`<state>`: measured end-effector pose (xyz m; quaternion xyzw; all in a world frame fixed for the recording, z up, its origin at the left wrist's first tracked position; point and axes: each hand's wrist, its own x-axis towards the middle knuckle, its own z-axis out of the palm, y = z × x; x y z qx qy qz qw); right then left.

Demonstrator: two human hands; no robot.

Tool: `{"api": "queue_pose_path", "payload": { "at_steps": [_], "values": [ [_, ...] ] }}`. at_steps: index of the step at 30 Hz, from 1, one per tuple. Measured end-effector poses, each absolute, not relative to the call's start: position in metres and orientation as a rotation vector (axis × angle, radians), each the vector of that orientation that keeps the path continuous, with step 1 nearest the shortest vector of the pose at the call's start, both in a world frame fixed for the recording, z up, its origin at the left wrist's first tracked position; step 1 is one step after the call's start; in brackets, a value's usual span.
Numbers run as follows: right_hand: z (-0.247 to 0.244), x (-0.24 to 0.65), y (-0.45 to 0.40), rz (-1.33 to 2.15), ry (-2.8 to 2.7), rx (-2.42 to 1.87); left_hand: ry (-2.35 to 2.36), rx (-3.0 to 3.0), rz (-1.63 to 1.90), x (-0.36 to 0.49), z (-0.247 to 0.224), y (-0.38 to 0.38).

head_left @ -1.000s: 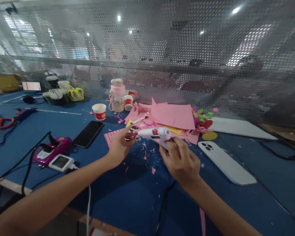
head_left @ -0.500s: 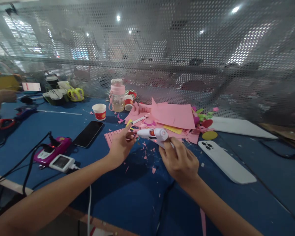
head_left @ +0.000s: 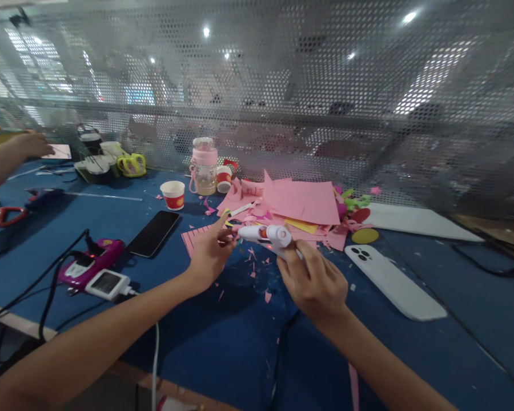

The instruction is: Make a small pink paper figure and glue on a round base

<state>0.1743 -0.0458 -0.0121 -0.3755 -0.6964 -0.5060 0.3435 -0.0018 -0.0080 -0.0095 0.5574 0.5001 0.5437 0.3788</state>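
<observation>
With our right hand (head_left: 312,279) we grip a white glue gun (head_left: 278,235), fingers closed round its handle, and hold it above the desk (head_left: 235,337) with its nozzle aimed at our left fingertips. The fingers of our left hand (head_left: 208,257) are curled, the index finger reaching outward; we cannot tell whether they pinch something small. Just beyond that hand we see a striped pink sheet (head_left: 188,240), and behind the glue gun a heap of pink paper (head_left: 302,201). Pink scraps (head_left: 268,297) are scattered below the tool. A white phone (head_left: 396,282) lies to our right, a black phone (head_left: 154,233) to our left, near an upright paper cup (head_left: 173,195). At far left, another person's hand (head_left: 29,145) reaches in.
</observation>
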Motion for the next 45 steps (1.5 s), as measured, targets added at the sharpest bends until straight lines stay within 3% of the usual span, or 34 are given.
{"api": "queue_pose_path", "payload": {
  "at_steps": [24, 37, 45],
  "values": [
    [-0.008, 0.173, -0.046, -1.269, -1.703, -1.042, 1.396, 1.409, 1.419, -0.004, -0.008, -0.006],
    [-0.025, 0.219, -0.01, -0.477, -1.346, -1.494, 1.248, 1.153, 1.433, -0.007, -0.001, -0.004],
    [-0.026, 0.234, -0.004, -0.257, -1.298, -1.795, 1.131, 1.117, 1.402, -0.007, -0.004, -0.002]
  ]
}}
